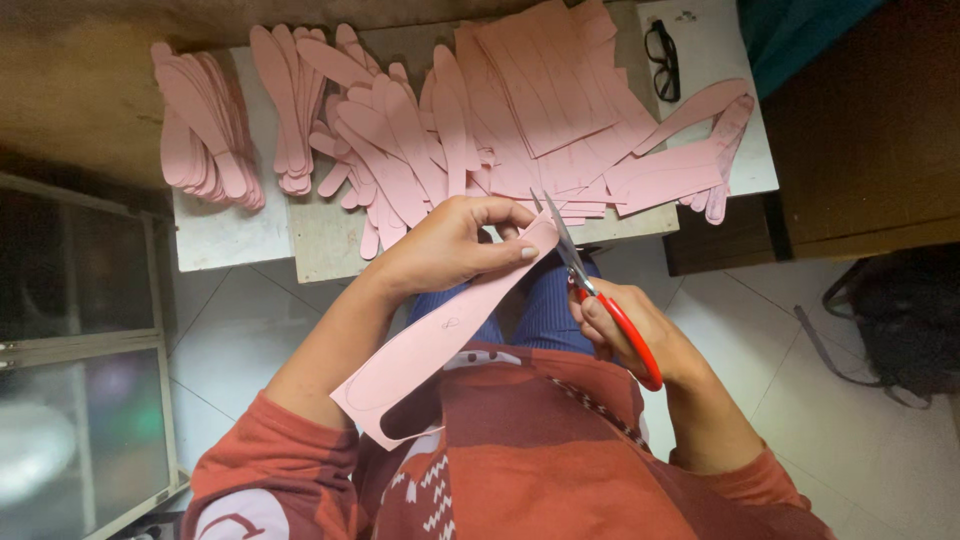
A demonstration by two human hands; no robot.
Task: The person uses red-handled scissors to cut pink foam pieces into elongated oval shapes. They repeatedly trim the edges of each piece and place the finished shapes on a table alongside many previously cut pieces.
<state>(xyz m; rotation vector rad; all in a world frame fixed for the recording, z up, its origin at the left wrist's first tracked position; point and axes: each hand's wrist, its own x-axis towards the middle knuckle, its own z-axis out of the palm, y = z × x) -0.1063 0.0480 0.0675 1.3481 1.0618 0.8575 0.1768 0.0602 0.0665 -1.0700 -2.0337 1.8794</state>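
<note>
Pink strip [440, 335] runs on a long slant from our lap up toward the table [230, 235]. Our left hand [450, 245] pinches its upper end, fingers clamped on it. Just right of that end, the scissors [590, 285] bite its edge, blades slightly apart, our right hand [630, 330] closed through the red handles.

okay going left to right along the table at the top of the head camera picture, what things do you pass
Stack of cut pink shapes → narrower pink stack → loose heap of long pink cut-outs → overlapping pink rectangular sheets → black glasses → pink strips by the right edge.
</note>
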